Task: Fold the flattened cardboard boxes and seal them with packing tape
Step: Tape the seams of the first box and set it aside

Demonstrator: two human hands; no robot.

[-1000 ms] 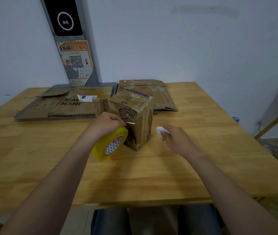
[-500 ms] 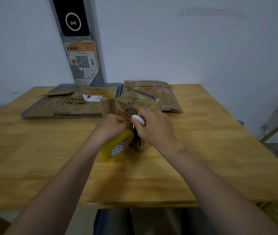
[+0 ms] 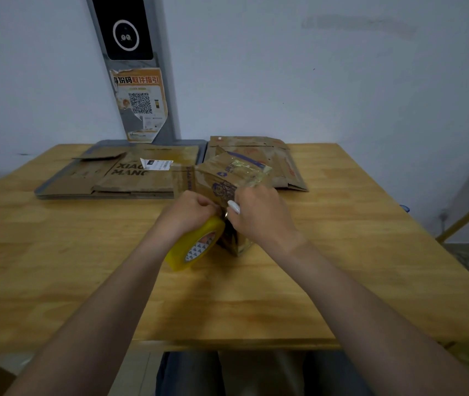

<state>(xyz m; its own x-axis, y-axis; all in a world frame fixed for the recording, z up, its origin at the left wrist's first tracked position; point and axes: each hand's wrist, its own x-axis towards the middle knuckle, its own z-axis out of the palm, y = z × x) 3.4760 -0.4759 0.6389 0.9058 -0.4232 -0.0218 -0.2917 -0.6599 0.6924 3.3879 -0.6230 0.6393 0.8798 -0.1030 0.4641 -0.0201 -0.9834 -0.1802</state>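
Pale wall point(image 3: 313, 81), wooden bench point(image 3: 356, 267). Behind and left of the box point(image 3: 221, 181), flat cardboard point(image 3: 130, 178) waits. My left hand point(image 3: 187, 210) grips the tape roll point(image 3: 196, 248) against the box's near face. The box stands upright just beyond both hands, crumpled and glossy with tape on top. My right hand point(image 3: 259, 221) pinches a white cutter point(image 3: 233, 207) at the strip and is nearer to it. I judge the cut comes next.
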